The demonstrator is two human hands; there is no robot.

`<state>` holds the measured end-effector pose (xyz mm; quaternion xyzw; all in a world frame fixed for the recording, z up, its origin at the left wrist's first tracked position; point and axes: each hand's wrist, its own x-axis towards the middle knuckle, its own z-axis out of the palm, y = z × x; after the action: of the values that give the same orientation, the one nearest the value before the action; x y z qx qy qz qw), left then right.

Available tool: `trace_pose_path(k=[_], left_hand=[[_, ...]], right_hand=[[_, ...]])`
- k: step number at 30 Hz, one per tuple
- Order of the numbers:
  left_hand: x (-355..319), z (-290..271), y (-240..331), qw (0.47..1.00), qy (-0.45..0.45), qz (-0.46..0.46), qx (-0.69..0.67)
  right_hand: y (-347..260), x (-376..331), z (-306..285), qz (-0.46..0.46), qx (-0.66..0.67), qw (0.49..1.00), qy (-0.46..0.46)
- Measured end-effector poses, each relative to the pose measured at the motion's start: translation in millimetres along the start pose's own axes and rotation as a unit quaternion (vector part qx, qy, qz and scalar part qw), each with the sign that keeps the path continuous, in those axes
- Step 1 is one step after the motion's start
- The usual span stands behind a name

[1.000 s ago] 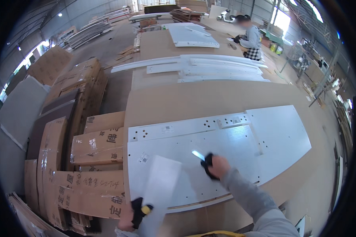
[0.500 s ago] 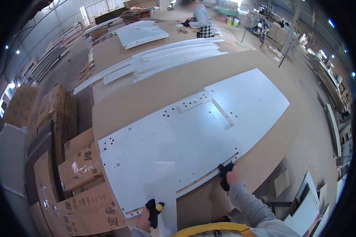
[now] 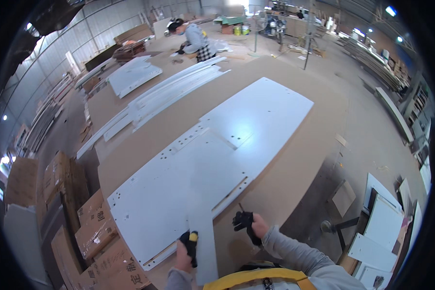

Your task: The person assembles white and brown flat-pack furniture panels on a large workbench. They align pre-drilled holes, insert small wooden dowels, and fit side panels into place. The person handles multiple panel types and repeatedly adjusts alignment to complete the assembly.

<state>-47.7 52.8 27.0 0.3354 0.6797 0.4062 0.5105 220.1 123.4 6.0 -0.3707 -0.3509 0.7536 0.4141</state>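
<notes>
Lg white panel (image 3: 164, 208) lies flat on the brown-topped desk (image 3: 285, 193), slantwise: one end nr desk's L edge, other end toward its far R corner, one long side facing the near edge. Panel has small dark holes, a few grouped along its far long side, a slot-like groove along its near side at L & R, plus a bright light reflection toward far end. L hand (image 3: 187, 247), in blk glove w/ bare fingers, is at desk's near edge, clenched on L side of a narrow white board (image 3: 206, 251); that board overlaps panel's near side & runs back toward the wearer's body. Sth yellow (image 3: 193, 236) shows at the L hand; can't tell if tool or part of glove. R hand (image 3: 249, 227), same kind of glove, is just R of narrow board, over desk's near edge, apart from panel, fingers curled around a thin dark stick (image 3: 241, 208) poking up; exact type unclear. Yellow-trimmed garment (image 3: 256, 276) on wearer, bottom ctr. Past lg panel, toward desk's far L: stack of long white strips (image 3: 152, 99), then white panels (image 3: 136, 77). Co-worker (image 3: 197, 39) in grey top & checked garment bends over work beyond those. Brown cartons (image 3: 96, 227) sit along desk's L edge; white boards (image 3: 382, 227) stand well R of its near edge.
</notes>
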Motion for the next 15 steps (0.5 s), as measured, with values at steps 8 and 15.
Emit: trace_pose_path(k=[8, 15], left_hand=[[-15, 211, 13, 0.922, -0.214, -0.087, -0.311], [-160, 369, -38, 0.898, -0.413, -0.138, -0.068]], right_hand=[[-31, -177, -78, -0.053, -0.171, 0.967, 0.184], [-5, -353, -154, -0.051, 0.006, 0.926, 0.373]])
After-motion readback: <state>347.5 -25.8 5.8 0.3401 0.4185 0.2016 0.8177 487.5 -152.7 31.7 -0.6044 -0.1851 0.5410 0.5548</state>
